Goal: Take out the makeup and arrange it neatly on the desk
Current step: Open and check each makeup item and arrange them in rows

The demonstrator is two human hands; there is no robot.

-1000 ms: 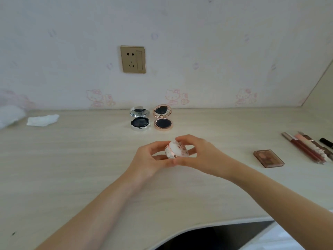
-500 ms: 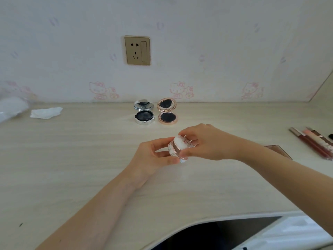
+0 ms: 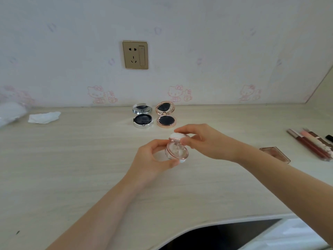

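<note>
A small round compact (image 3: pixel 177 150) with a clear, rose-gold rimmed lid is held over the middle of the desk (image 3: pixel 72 168). My left hand (image 3: pixel 153 160) grips it from the left and below. From the right, my right hand (image 3: pixel 207 141) pinches its upper part, where a white puff (image 3: pixel 177 135) shows at the top. Near the wall stand two open compacts with dark insides, a silver compact (image 3: pixel 142 118) and a rose-gold compact (image 3: pixel 165 116).
A brown eyeshadow palette (image 3: pixel 275 154) lies right of my right wrist. Several lip pencils and tubes (image 3: pixel 310 143) lie at the far right. A crumpled tissue (image 3: pixel 44 117) and a white bag (image 3: pixel 10 112) sit far left. The desk's curved front edge runs bottom right.
The compact's white upper part has come up and its clear lid now faces me. My right hand shifted up and to the right over it. The left hand keeps its hold.
</note>
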